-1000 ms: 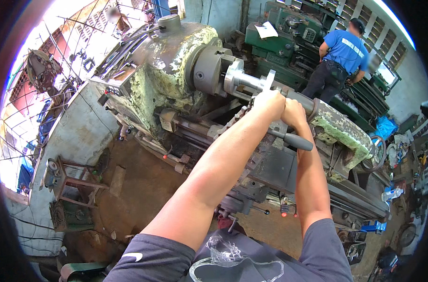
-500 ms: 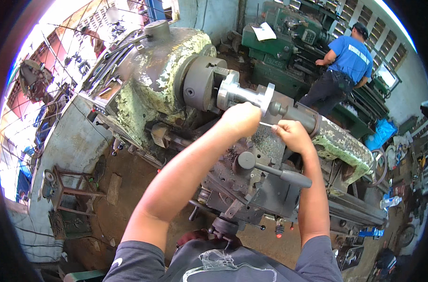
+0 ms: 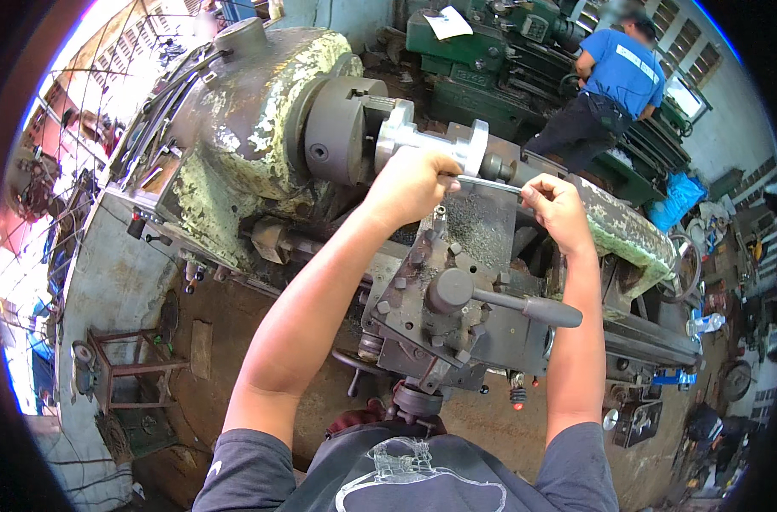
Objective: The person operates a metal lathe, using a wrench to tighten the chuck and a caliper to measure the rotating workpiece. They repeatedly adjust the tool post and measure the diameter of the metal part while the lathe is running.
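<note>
A shiny turned metal workpiece point(image 3: 431, 142) with flanged ends sits in the jaws of a dark lathe chuck point(image 3: 341, 132), its right end against the tailstock centre point(image 3: 497, 167). Just in front of it, my left hand point(image 3: 411, 185) is closed around one end of a thin silvery bar point(image 3: 491, 183). My right hand point(image 3: 557, 209) pinches the bar's other end between thumb and fingertips. The bar lies roughly along the workpiece; my left hand hides part of both, so whether they touch I cannot tell. Below my hands stands the tool post point(image 3: 448, 290) with its lever point(image 3: 529, 307).
A paint-chipped headstock point(image 3: 235, 128) with tools on top fills the left. The tailstock point(image 3: 615, 209) lies to the right. Metal chips point(image 3: 474, 224) cover the carriage. Behind, a person in a blue shirt point(image 3: 623, 72) works at a green lathe point(image 3: 461, 51). A stool point(image 3: 137, 367) stands lower left.
My right hand has moved away from my left, and more of the bar shows between them. Its fingers have shifted to a fingertip pinch. The whole view has shifted somewhat.
</note>
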`<state>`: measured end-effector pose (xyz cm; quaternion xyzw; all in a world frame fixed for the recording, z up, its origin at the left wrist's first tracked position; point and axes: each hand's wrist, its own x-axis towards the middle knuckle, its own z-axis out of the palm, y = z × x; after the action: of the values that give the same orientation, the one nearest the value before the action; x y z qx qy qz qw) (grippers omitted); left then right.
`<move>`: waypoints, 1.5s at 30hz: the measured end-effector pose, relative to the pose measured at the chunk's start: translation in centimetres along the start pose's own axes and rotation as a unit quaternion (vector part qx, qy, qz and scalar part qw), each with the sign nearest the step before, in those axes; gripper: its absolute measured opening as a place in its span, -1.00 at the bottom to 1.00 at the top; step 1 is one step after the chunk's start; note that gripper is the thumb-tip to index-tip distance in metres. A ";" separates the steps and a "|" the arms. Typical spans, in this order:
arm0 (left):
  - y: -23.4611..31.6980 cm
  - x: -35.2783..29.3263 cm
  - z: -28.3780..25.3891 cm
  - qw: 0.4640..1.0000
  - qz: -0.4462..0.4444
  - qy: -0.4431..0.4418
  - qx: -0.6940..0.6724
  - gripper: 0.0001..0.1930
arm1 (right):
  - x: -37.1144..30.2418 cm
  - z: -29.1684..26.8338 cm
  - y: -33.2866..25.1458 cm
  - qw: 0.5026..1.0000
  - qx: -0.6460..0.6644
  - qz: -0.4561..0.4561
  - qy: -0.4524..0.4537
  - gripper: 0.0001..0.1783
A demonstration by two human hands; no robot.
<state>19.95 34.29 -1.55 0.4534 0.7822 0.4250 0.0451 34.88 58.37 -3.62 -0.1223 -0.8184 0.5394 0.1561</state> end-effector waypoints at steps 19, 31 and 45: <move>-1.0 -1.7 2.0 0.999 -0.050 -0.013 -0.002 -0.83 | 2.1 1.8 2.3 0.999 0.041 0.007 0.030 -0.89; -1.6 -1.1 1.3 0.997 -0.001 -0.075 0.019 -0.73 | -3.2 1.4 -1.5 0.971 -0.232 -0.045 0.019 -0.74; 3.6 0.2 2.6 0.950 -0.096 -0.081 0.287 -0.82 | 0.8 3.2 -1.4 0.963 -0.226 0.012 -0.148 -0.70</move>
<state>23.43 36.84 -0.62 0.4028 0.9046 0.1383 0.0167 32.88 55.46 -3.44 -0.0826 -0.9314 0.3545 -0.0053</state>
